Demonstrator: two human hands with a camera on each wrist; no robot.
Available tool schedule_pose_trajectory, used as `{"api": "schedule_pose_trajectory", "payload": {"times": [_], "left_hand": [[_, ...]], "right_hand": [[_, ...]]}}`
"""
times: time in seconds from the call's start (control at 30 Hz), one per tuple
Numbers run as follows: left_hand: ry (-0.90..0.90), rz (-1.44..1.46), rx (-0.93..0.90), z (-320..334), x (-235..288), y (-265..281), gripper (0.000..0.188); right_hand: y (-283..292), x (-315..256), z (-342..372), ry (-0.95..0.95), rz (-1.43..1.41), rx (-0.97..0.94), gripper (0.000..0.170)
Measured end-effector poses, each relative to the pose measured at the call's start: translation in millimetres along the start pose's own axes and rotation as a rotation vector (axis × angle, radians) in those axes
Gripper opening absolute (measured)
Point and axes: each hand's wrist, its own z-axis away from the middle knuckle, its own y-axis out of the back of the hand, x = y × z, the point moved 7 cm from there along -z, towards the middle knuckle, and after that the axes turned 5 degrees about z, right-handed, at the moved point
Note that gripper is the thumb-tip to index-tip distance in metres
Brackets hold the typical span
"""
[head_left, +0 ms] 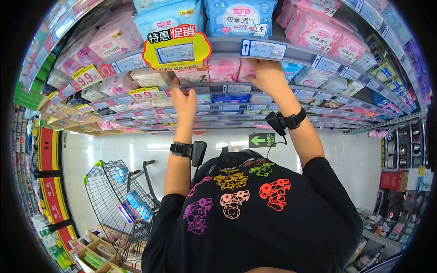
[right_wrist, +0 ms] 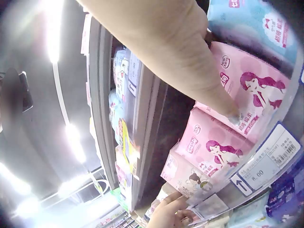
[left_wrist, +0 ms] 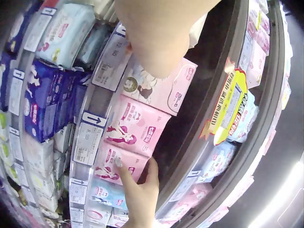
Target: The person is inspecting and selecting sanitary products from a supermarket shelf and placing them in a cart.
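Pink packs (head_left: 224,69) with a long-haired figure stand side by side on the second shelf. My right hand (head_left: 269,78) is at the rightmost one; in the right wrist view its thumb lies on the front of that pink pack (right_wrist: 254,90), the other fingers hidden. My left hand (head_left: 184,101) is at a paler pink pack (left_wrist: 154,85) with a drawn figure; its fingertips reach the shelf edge, and whether they grip the pack I cannot tell. A second pink pack (right_wrist: 211,142) stands between the two.
Above, the top shelf holds blue packs (head_left: 240,18) and a yellow promotion sign (head_left: 176,49) hangs from its edge. Lower shelves carry more packs. A wire cart (head_left: 119,195) with goods stands behind on the left. Price tags (head_left: 263,48) line the shelf edges.
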Motion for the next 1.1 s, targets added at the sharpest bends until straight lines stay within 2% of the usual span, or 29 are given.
{"api": "schedule_pose_trajectory", "payload": {"times": [0.27, 0.37, 0.47, 0.6, 0.67, 0.77, 0.8, 0.83, 0.93, 1.1], "left_hand": [[-0.064, -0.049, -0.115, 4.6, 12.9, 2.2, 0.067], [-0.051, 0.043, -0.149, 8.5, 11.1, 2.5, 0.072], [0.039, 0.085, -0.186, 12.6, 14.7, 5.7, 0.078], [0.039, 0.089, -0.185, 11.2, 19.3, 7.7, 0.083], [0.034, 0.079, -0.187, 12.2, 16.3, 6.3, 0.083], [0.027, 0.015, -0.226, 15.4, 20.5, 2.6, 0.083], [0.017, -0.017, -0.233, 16.2, 23.3, 2.7, 0.083], [0.085, -0.039, -0.291, 17.9, 25.0, 2.1, 0.084], [-0.194, -0.07, -0.229, 24.9, 31.0, -1.7, 0.085], [-0.194, -0.121, -0.213, 65.1, 37.3, -0.4, 0.086]], "right_hand": [[-1.8, 2.1, 6.1, -0.068, -0.091, -0.023, 0.061], [8.6, -7.5, 12.6, -0.096, -0.056, 0.08, 0.059], [40.6, -24.6, 19.2, -0.073, -0.002, 0.261, 0.055], [39.3, -34.7, 58.2, -0.145, -0.277, 0.372, 0.049], [29.8, -53.2, 81.9, -0.212, -0.377, 0.375, 0.046], [22.6, -81.9, 102.0, -0.142, -0.409, 0.234, 0.04], [17.6, -83.0, 109.1, -0.173, -0.446, 0.194, 0.039], [11.8, -83.8, 116.7, -0.203, -0.487, 0.155, 0.038], [2.3, -81.8, 135.6, -0.264, -0.538, 0.084, 0.035], [-3.6, -61.7, 155.5, -0.289, -0.474, 0.079, 0.036]]}}
